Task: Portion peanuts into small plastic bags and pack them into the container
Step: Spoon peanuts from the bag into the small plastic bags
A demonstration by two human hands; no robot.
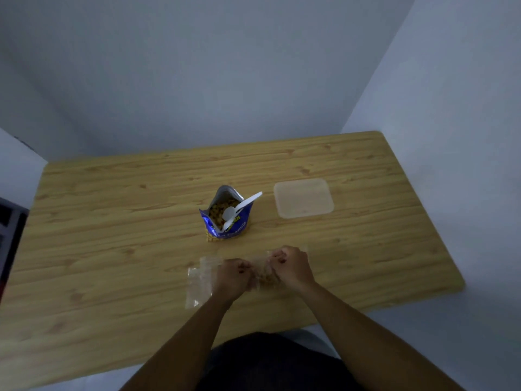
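Low in the middle of the frame, my left hand [231,276] and right hand [291,266] both keep a grip on a small clear plastic bag of peanuts [260,273], pinching its top. I think I am closing it. Next it goes in the see-through square plastic container [304,197], up and right on the wooden desk [112,221].

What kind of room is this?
Probably a plain home or office corner: a wooden table stands against bare pale walls, holding only a peanut bag and a plastic container.

Dim, bluish, underexposed view, soft overall blur, faint shadows, wide-angle bending at the edges
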